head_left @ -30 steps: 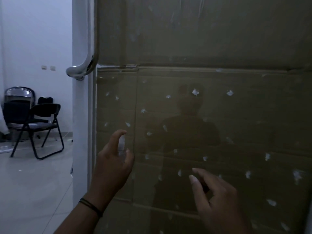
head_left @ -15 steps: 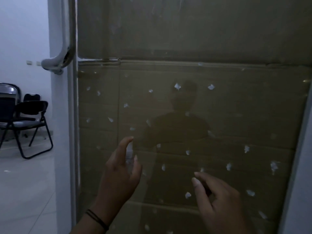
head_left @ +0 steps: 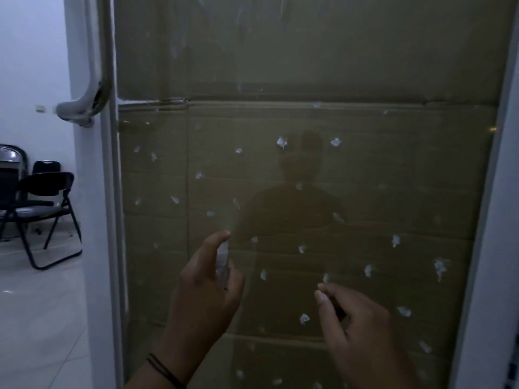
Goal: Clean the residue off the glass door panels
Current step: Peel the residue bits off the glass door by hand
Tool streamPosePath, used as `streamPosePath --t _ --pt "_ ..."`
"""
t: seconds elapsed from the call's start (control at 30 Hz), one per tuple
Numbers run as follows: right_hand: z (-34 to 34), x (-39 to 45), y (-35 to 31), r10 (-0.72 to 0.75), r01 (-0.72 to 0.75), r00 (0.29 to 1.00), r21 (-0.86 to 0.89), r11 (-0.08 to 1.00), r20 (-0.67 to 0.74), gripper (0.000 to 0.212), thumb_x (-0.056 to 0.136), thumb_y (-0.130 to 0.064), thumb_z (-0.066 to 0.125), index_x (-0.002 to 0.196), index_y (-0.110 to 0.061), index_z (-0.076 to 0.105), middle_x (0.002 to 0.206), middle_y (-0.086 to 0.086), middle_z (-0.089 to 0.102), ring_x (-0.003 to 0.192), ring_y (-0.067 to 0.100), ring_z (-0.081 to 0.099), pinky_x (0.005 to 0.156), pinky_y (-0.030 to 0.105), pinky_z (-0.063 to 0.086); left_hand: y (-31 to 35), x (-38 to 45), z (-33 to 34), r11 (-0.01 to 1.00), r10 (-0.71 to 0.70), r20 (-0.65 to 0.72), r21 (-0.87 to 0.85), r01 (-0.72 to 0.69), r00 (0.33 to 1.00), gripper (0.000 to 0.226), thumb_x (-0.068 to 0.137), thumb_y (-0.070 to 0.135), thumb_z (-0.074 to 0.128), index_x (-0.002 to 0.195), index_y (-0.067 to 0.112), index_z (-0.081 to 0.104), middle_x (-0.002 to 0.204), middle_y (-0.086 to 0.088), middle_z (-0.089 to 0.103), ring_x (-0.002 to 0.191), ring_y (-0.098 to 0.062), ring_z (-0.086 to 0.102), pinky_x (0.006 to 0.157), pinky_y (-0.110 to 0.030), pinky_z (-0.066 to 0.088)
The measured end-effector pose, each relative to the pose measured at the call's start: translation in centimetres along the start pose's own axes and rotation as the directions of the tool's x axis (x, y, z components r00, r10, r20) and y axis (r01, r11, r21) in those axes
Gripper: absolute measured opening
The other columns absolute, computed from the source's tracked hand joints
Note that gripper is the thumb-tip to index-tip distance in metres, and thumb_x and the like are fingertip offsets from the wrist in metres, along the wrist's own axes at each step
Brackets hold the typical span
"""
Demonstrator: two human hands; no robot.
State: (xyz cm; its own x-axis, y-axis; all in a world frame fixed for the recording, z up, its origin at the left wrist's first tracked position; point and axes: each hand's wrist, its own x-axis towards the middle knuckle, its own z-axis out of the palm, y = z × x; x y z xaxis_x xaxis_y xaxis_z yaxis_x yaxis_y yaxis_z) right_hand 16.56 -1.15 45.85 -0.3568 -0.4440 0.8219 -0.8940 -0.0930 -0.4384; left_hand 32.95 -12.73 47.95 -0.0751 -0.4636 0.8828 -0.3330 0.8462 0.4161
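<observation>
The glass (head_left: pixel 351 80) stands directly ahead of both hands, framed in white, with cardboard behind it. My left hand (head_left: pixel 206 293) grips a small clear spray bottle (head_left: pixel 222 258), index finger raised on top of it, nozzle toward the panel. My right hand (head_left: pixel 356 324) has thumb and forefinger drawn together as if pinching; whether it holds a scrap or a small tool, I cannot tell.

Progress: early. White residue (head_left: pixel 304 318) flecks dot the panel above, between and below my hands, and out to the right of my right hand. The nearest fleck sits just beyond my right fingertips. The upper pane, well above both hands, shows streaks but few flecks. I judge that most of the lower pane is left to clean. The handle (head_left: pixel 81 108) is up and left of my left hand.
</observation>
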Motion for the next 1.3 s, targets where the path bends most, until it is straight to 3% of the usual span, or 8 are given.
streamPosePath --t 0.17,0.3,0.5,0.7,0.77,0.93,1.13,1.3 --pt "-0.6 -0.2 0.4 -0.004 0.004 1.0 -0.018 1.0 -0.001 0.012 0.075 -0.011 0.074 0.085 -0.018 0.075 0.079 -0.006 0.071 0.07 0.011 0.067 0.065 0.026 0.049 0.6 -0.8 0.9 1.0 0.007 0.029 -0.025 -0.006 1.0 0.056 0.076 0.0 0.069 0.124 0.024 0.05 0.08 0.007 0.054 0.067 0.002 0.055 0.062 0.001 0.034" --pt "-1.6 -0.4 1.0 0.021 -0.02 1.0 -0.045 0.999 0.014 0.012 0.077 -0.014 0.072 0.087 -0.019 0.075 0.08 -0.007 0.071 0.073 0.01 0.066 0.066 0.024 0.052 1.1 -1.9 1.9 0.998 0.036 0.076 -0.054 -0.032 0.996 0.065 0.078 0.003 0.068 0.134 0.029 0.044 0.1 0.01 0.057 0.08 0.004 0.051 0.073 0.004 0.034" --pt "-3.3 -0.7 1.7 0.056 -0.052 0.997 -0.08 0.995 0.052 0.012 0.081 -0.019 0.068 0.091 -0.019 0.074 0.083 -0.007 0.07 0.077 0.011 0.065 0.067 0.023 0.048 1.7 -3.5 3.8 0.994 0.045 0.096 -0.101 -0.036 0.994 0.063 0.076 0.003 0.07 0.123 0.037 0.047 0.094 0.008 0.061 0.079 -0.003 0.056 0.072 -0.005 0.038" --pt "-4.4 -1.1 2.5 0.072 -0.065 0.995 -0.088 0.994 0.074 0.013 0.082 -0.017 0.067 0.093 -0.016 0.074 0.087 -0.004 0.072 0.081 0.012 0.065 0.071 0.02 0.046 2.9 -5.0 5.2 0.99 0.054 0.092 -0.134 -0.041 0.994 0.055 0.072 0.012 0.064 0.119 0.036 0.049 0.096 0.011 0.062 0.084 -0.002 0.059 0.076 0.002 0.037" --pt "-4.7 -1.2 2.8 0.071 -0.064 0.994 -0.09 0.994 0.077 0.014 0.083 -0.018 0.066 0.094 -0.016 0.074 0.089 -0.005 0.072 0.082 0.008 0.064 0.072 0.016 0.043 3.3 -5.3 5.6 0.989 0.063 0.096 -0.14 -0.049 0.993 0.054 0.074 0.017 0.061 0.123 0.035 0.049 0.1 0.013 0.06 0.086 0.002 0.057 0.077 0.004 0.035" --pt "-5.7 -1.4 3.4 0.08 -0.073 0.995 -0.107 0.992 0.063 0.018 0.085 -0.023 0.063 0.099 -0.018 0.074 0.092 -0.006 0.071 0.082 0.003 0.06 0.07 0.004 0.036 4.1 -5.9 6.7 0.977 0.095 0.135 -0.203 -0.066 0.986 0.053 0.083 0.031 0.051 0.134 0.034 0.043 0.117 0.015 0.059 0.102 0.004 0.059 0.086 -0.009 0.044" --pt "-6.9 -1.8 4.5 0.097 -0.089 0.993 -0.125 0.988 0.063 0.022 0.088 -0.03 0.058 0.104 -0.023 0.071 0.093 -0.014 0.067 0.081 -0.001 0.057 0.07 0.006 0.039 5.1 -6.8 8.6 0.977 0.097 0.229 -0.207 -0.049 0.969 0.053 0.074 0.015 0.063 0.122 0.033 0.05 0.099 0.016 0.06 0.084 0.004 0.057 0.077 0.003 0.036" --pt "-7.9 -2.0 5.2 0.113 -0.104 0.992 -0.141 0.985 0.06 0.022 0.088 -0.03 0.058 0.106 -0.025 0.07 0.09 -0.018 0.062 0.078 -0.003 0.057 0.068 0.003 0.039 6.1 -7.9 10.3 0.968 0.096 0.233 -0.25 -0.036 0.968 0.051 0.074 0.013 0.063 0.122 0.028 0.054 0.102 0.007 0.066 0.087 -0.002 0.061 0.078 -0.005 0.043"
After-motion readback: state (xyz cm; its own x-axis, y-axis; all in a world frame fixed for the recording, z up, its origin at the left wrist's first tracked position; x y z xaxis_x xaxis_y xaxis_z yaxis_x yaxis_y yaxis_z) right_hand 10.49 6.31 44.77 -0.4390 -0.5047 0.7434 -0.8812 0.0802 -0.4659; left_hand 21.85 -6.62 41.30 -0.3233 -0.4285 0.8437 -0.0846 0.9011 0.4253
